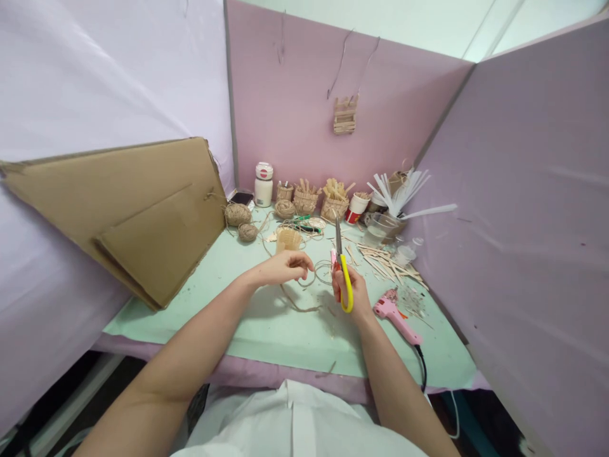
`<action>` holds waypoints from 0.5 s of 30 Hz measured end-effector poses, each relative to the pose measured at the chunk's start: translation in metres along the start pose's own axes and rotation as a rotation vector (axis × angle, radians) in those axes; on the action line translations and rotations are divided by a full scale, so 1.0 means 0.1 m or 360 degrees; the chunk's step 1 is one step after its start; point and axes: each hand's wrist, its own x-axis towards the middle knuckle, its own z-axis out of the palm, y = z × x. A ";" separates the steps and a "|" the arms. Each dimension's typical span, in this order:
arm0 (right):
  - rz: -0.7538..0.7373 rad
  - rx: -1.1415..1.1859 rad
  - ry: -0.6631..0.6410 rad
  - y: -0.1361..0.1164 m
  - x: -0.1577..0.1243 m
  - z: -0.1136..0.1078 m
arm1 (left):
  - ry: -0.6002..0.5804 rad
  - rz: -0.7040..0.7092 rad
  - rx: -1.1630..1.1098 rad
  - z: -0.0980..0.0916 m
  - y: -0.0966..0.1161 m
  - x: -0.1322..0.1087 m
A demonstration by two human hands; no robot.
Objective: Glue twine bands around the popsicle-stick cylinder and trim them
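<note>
My right hand is closed around a pair of scissors with a yellow handle, blades pointing up and away from me. A small pink and red piece shows beside the blades; I cannot make out what it is. My left hand hovers over the table with loosely bent fingers, and nothing shows between them. Just behind it stands a small tan cup-shaped basket, partly hidden by the hand. A length of jute twine curves across the table below my left hand, and thin loops of cord lie between both hands.
A pink glue gun with a black cord lies at right, near scattered wooden sticks. Twine balls, stick-filled baskets and a white jar line the back. Cardboard leans at left; partition walls enclose the table.
</note>
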 end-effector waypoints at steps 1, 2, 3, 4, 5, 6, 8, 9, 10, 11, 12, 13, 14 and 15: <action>0.0011 0.0009 -0.0004 0.00 0.00 0.00 | 0.0000 0.0068 0.0150 0.02 0.00 0.00; 0.0024 0.0017 -0.0012 0.00 0.00 0.00 | 0.0026 0.0171 0.0308 0.05 0.01 0.00; 0.0038 0.0026 -0.0021 0.00 -0.01 0.00 | 0.0071 0.0289 0.0475 0.08 0.01 0.00; 0.0050 0.0037 -0.0023 0.01 0.00 -0.01 | 0.0126 0.0405 0.0649 0.11 0.03 0.00; 0.0058 0.0045 -0.0024 0.01 0.00 -0.01 | 0.0174 0.0508 0.0820 0.14 0.04 0.00; 0.0059 0.0049 -0.0018 0.02 0.00 -0.01 | 0.0201 0.0593 0.0970 0.17 0.05 0.00; 0.0050 0.0040 0.0010 0.04 0.01 -0.01 | 0.0121 0.0692 0.1146 0.22 0.07 -0.02; 0.0047 0.0033 0.0021 0.04 0.01 -0.01 | 0.0000 0.0707 0.1154 0.25 0.07 -0.02; 0.0046 0.0026 0.0028 0.05 0.01 -0.01 | -0.0139 0.0699 0.1127 0.27 0.06 -0.02; 0.0046 0.0024 0.0028 0.05 0.02 -0.01 | -0.0268 0.0669 0.1085 0.30 0.04 -0.01; 0.0043 0.0026 0.0026 0.05 0.02 -0.01 | -0.0376 0.0623 0.1039 0.33 0.01 0.00; 0.0038 0.0029 0.0020 0.05 0.02 -0.02 | -0.0455 0.0570 0.0997 0.36 -0.02 0.01; 0.0029 0.0031 0.0015 0.05 0.01 -0.02 | -0.0515 0.0518 0.0959 0.39 -0.06 0.03; 0.0018 0.0031 0.0010 0.04 0.01 -0.02 | -0.0566 0.0474 0.0917 0.42 -0.09 0.04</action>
